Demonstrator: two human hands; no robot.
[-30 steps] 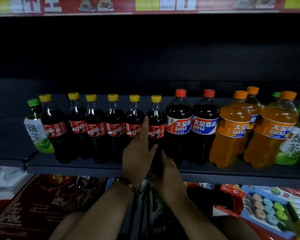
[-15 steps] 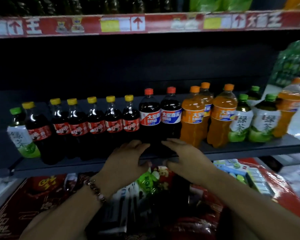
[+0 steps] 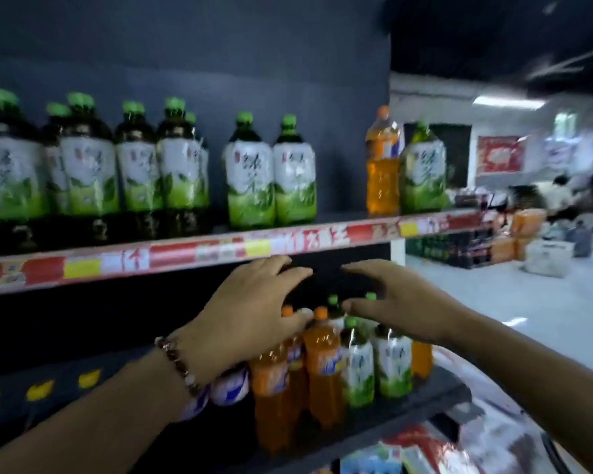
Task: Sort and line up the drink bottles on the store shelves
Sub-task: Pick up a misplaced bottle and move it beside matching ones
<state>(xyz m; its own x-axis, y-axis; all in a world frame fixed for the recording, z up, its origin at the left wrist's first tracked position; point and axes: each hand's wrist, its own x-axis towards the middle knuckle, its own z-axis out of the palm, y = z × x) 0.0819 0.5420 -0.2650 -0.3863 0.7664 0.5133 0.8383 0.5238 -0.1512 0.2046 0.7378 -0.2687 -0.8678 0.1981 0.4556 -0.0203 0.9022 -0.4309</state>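
the drink bottles all stand upright, caps up, long axis vertical. green tea bottles (image 3: 250, 172) line the upper shelf (image 3: 192, 256), with one orange bottle (image 3: 382, 162) near its right end beside another tea bottle; an open gap lies at 9 o'clock of it. on the lower shelf (image 3: 439, 393), orange soda bottles (image 3: 324, 364) and tea bottles crowd near the right edge. the left hand (image 3: 250, 313) and right hand (image 3: 397, 302) hover above those caps, fingers spread and relaxed, grasping nothing.

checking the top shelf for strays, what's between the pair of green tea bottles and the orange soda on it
Nothing; in the head view that stretch of the top shelf between the green tea pair and the orange soda is bare.
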